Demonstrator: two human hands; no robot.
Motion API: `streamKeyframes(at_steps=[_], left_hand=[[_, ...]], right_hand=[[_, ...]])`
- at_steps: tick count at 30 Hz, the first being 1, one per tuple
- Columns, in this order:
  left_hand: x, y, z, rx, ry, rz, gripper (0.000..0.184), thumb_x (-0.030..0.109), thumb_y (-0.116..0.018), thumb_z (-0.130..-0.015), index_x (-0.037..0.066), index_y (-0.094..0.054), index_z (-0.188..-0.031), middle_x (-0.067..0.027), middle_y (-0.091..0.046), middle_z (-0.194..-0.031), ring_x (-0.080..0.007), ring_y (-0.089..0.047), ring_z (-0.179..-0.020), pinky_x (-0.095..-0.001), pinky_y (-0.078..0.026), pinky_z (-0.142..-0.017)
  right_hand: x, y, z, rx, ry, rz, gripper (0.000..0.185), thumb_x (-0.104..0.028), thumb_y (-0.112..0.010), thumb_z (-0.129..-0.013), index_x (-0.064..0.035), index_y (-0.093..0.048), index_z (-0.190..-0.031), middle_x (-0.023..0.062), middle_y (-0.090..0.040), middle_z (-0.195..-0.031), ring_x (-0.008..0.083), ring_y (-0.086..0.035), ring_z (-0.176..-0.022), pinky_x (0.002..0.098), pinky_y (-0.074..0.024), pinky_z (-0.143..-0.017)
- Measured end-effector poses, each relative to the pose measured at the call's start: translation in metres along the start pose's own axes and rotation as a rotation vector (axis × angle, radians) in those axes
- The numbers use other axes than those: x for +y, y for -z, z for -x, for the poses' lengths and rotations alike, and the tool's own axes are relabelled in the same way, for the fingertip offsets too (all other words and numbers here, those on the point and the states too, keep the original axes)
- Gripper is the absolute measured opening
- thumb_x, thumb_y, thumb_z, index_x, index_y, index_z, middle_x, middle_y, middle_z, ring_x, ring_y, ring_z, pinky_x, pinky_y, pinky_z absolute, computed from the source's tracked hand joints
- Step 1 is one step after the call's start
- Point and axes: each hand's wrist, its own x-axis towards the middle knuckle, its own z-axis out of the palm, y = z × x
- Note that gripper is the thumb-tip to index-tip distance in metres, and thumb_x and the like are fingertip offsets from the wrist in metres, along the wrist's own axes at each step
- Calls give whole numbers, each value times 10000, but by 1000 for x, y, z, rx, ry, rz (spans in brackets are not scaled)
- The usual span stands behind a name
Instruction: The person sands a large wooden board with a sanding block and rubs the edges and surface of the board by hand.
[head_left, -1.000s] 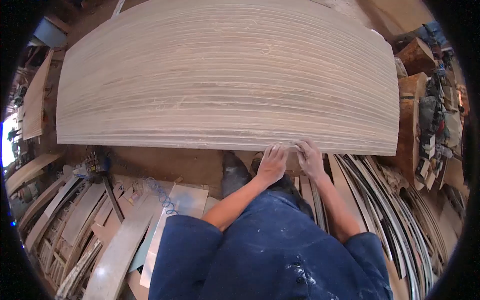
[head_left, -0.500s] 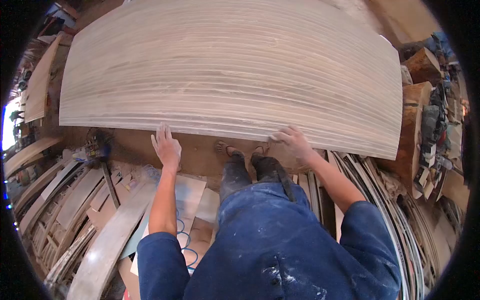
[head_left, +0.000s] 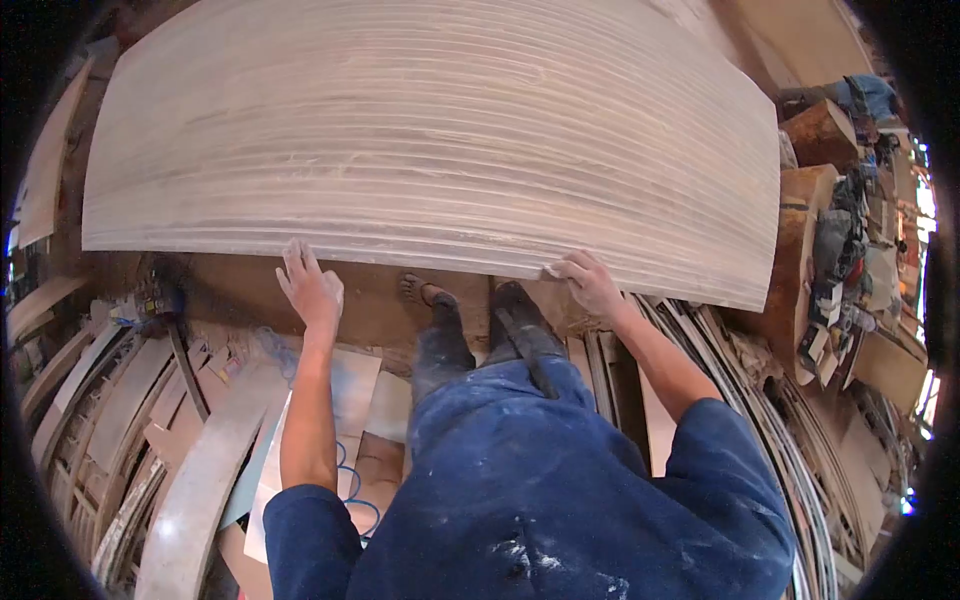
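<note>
A long, pale wooden panel (head_left: 430,140) with fine lengthwise grooves lies across the upper view, its near edge in front of me. At that edge is my left hand (head_left: 313,290), left of the middle. Its dusty fingers stretch forward over the rim, with the thumb apart. My right hand (head_left: 592,284) is further right on the same edge. Its fingers are bent and close together, touching the rim and pointing left. The underside of the panel is hidden, as is part of the right hand's grip.
Wooden boards (head_left: 205,480) and offcuts are piled at lower left, near a coiled blue hose (head_left: 350,480). Long strips (head_left: 730,400) lie at right. Thick wooden blocks (head_left: 805,240) stand beyond the panel's right end. Another person's blue clothing (head_left: 872,98) shows at upper right.
The panel has shifted left in view as the camera moved. My right hand sits slightly further right along its edge. My legs have moved apart, and my right foot is now blurred.
</note>
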Motion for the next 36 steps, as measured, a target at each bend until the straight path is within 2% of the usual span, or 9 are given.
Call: streamKeyframes(at_steps=[4, 6, 8, 9, 11, 14, 23, 29, 36], left_hand=[[27, -13, -6, -87, 207, 142, 735, 343, -593, -900, -35, -381, -1493, -238, -279, -1599, -417, -264, -1480, -619, -197, -1179], [63, -5, -7, -260, 315, 285, 1003, 568, -647, -862, -15, -230, -1565, -302, -120, -1629, -469, -78, -1518, -658, -104, -1179], [98, -2, -6, -454, 355, 352, 1398, 773, -715, -688, 38, 52, -1595, -329, 119, -1621, -475, 142, -1507, -689, 0, -1162], [118, 1, -5, -456, 359, 343, 1398, 773, -715, -688, 38, 52, -1595, -329, 119, -1621, -475, 142, -1507, -689, 0, -1162], [150, 8, -11, -590, 511, 479, 1616, 806, -787, -545, 98, 268, -1543, -295, 283, -1587, -438, 239, -1492, -689, 48, -1158], [163, 25, -20, -670, 593, 448, 1699, 797, -830, -475, 109, 323, -1517, -264, 349, -1568, -425, 248, -1492, -684, 48, -1165], [161, 39, -39, -798, 660, 463, 1697, 717, -885, -486, 129, 328, -1516, -246, 338, -1579, -427, 236, -1494, -660, 17, -1191], [166, 41, -40, -810, 667, 452, 1714, 739, -879, -466, 126, 329, -1515, -250, 331, -1581, -446, 245, -1484, -659, 14, -1192], [161, 42, -39, -835, 660, 414, 1713, 767, -863, -450, 126, 302, -1531, -254, 314, -1588, -458, 262, -1474, -660, 25, -1190]], right_hand=[[-34, -25, -44, 9, 99, -6, 286, -32, -645, -814, -89, -683, -1092, 116, -655, -1069, 346, -626, -998, 420, -522, -880], [-30, -19, -47, -15, 147, -47, 292, -25, -659, -795, -71, -688, -1082, 115, -652, -1047, 340, -625, -990, 427, -524, -871], [-12, 2, -22, -6, 146, -84, 319, -61, -683, -786, -69, -673, -1105, 119, -644, -1049, 342, -620, -1005, 427, -524, -865], [-5, 5, -14, -7, 148, -94, 319, -61, -683, -786, -69, -673, -1105, 119, -644, -1049, 342, -620, -1005, 427, -524, -865], [8, 7, -5, -6, 203, -31, 268, -70, -668, -838, -108, -642, -1102, 115, -619, -1013, 330, -610, -1013, 431, -539, -805], [-15, -12, -38, 6, 267, -68, 287, -90, -675, -840, -110, -623, -1122, 118, -605, -1030, 333, -614, -998, 432, -539, -794], [3, -22, -35, -43, 305, -62, 324, -60, -663, -795, -67, -614, -1115, 134, -587, -1013, 351, -599, -955, 444, -522, -819], [11, 23, -2, -125, 199, -63, 300, -55, -615, -828, -81, -626, -1126, 142, -595, -1023, 354, -602, -962, 449, -519, -825], [-28, -34, -67, -38, 313, -94, 309, -61, -652, -817, -82, -641, -1125, 131, -606, -982, 371, -613, -911, 469, -522, -785]])
